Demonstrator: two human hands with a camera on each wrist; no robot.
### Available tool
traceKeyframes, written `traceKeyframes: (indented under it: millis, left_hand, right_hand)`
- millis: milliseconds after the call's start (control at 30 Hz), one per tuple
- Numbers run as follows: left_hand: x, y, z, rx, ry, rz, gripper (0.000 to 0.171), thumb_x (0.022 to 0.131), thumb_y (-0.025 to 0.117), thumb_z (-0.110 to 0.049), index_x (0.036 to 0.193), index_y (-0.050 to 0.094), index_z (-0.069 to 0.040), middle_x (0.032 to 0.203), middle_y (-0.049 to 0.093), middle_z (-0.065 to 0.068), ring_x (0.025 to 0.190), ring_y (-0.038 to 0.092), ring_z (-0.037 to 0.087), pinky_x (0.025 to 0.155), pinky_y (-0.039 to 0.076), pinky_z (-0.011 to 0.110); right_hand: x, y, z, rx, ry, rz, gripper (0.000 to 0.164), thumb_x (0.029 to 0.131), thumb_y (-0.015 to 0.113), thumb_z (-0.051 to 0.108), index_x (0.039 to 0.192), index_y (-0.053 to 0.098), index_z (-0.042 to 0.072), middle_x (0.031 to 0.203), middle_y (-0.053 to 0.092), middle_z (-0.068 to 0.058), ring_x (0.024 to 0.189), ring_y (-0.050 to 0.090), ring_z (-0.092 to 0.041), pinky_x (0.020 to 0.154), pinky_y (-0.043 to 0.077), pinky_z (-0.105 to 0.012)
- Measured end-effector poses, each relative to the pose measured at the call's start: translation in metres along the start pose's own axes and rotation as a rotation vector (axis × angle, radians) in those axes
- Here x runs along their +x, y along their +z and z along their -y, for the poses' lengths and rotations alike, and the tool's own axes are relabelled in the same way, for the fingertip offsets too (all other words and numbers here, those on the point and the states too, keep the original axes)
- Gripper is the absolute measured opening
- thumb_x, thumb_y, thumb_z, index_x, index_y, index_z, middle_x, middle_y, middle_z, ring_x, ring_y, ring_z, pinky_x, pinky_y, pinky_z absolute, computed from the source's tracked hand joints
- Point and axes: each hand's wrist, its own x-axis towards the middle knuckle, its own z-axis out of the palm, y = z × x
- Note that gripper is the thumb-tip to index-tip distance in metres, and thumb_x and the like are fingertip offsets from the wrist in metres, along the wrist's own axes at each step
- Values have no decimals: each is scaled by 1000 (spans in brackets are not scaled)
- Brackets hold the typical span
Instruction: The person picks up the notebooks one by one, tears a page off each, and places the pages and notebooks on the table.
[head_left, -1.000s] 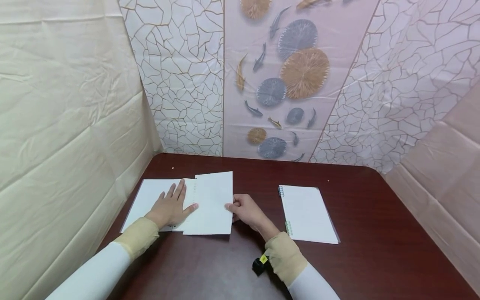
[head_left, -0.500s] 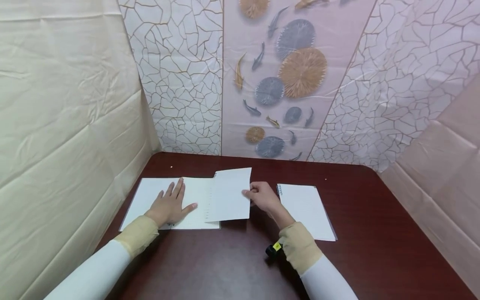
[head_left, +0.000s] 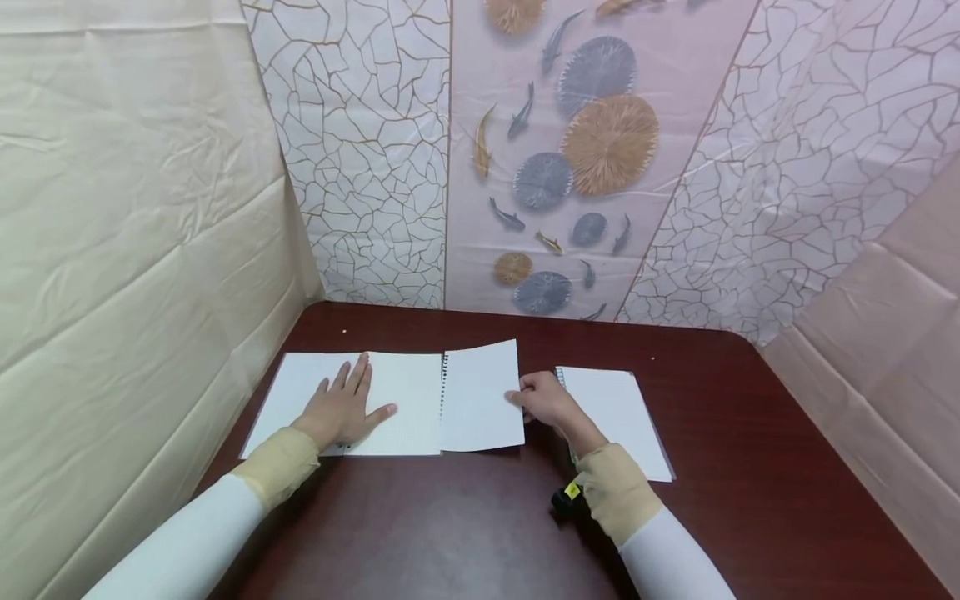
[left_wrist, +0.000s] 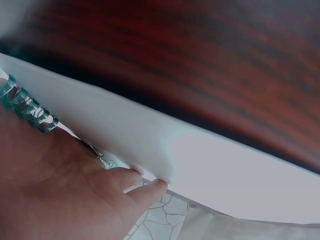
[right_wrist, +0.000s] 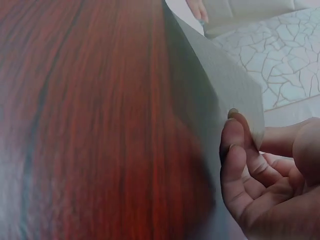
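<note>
An open ring-bound notebook [head_left: 412,408] lies at the left of the table. My left hand [head_left: 341,410] rests flat across its middle, fingers spread, thumb on the right-hand page. Teal binding rings [left_wrist: 37,110] show beside that hand in the left wrist view. Just right of the notebook is a loose white sheet [head_left: 480,400], with a row of punched holes along its left edge. My right hand [head_left: 553,402] pinches the sheet's right edge between thumb and fingers. In the right wrist view the sheet's underside [right_wrist: 220,70] slants up off the table toward the fingertips [right_wrist: 233,132].
A second white notebook [head_left: 618,425] with ring binding lies right of my right hand, partly behind the forearm. A small black device [head_left: 566,502] with a yellow label sits at the right wrist. The dark red table [head_left: 450,533] is bordered by cloth-covered walls [head_left: 360,167].
My right hand has drawn the sheet rightward from over the notebook's right page to beside the notebook, baring that page. The left hand has stayed in place.
</note>
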Motion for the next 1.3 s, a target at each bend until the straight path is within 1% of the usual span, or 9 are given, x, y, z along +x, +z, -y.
traceKeyframes:
  millis: [167,333,533,667,833,967,1067,1133,1300]
  left_hand:
    - [-2,-4,-1,4,1,-12,98,107,39,-67,164,19,10,175,7,25,158,16,51,122,21,70]
    - [-2,-2,-1,-10,5,-19,102,106,37,-71,164,19,10,175,7,25,158,16,51,122,21,70]
    - [1,2,-1,-13,12,-1,100,106,37,-69,164,18,10,175,5,25,158,15,51,123,20,69]
    - [3,3,-1,-1,4,-8,101,106,36,-70,165,19,9,176,6,24,158,16,51,122,22,70]
    - [0,0,-1,5,-4,-1,100,106,38,-70,164,19,10,175,6,25,158,16,51,122,22,70]
    - [0,0,0,-9,-11,14,100,107,38,-68,165,17,10,176,4,25,159,14,51,123,19,70]
    - [1,-1,0,-26,-14,31,100,106,39,-68,165,16,10,175,3,25,159,12,51,123,18,70]
    - [1,-2,0,-35,-21,48,101,106,40,-68,164,15,11,175,2,25,159,11,51,123,18,71]
    - [9,-4,0,-54,-53,110,102,106,39,-68,165,10,10,175,-6,24,159,5,51,123,15,72]
  right_hand:
    - [-1,0,1,-83,27,-16,49,104,69,14,67,38,15,59,29,4,59,49,-17,66,58,-35]
    - [0,3,5,-241,66,-60,46,100,74,13,64,45,13,56,39,2,51,52,-15,56,56,-31]
    - [-2,3,5,-317,112,-82,46,96,77,10,61,48,11,50,52,-3,44,53,-15,46,47,-28]
    - [-4,2,4,-362,90,-90,46,94,80,15,59,49,12,46,54,-3,42,54,-15,44,40,-27]
    - [-3,1,6,-465,89,-98,47,93,82,23,60,51,12,49,48,1,46,47,-14,49,40,-28]
    - [-4,0,13,-568,93,-100,35,93,82,29,88,62,0,72,58,-5,66,55,-21,63,48,-37]
    - [-3,0,17,-602,81,-92,52,92,82,27,122,59,-9,96,69,-15,86,68,-30,77,57,-45]
    - [0,2,20,-627,59,-90,66,92,83,24,138,53,-12,114,70,-23,104,69,-37,89,57,-50]
    - [5,11,34,-652,-9,-151,70,95,80,27,148,48,-5,139,56,-30,124,60,-45,98,53,-56]
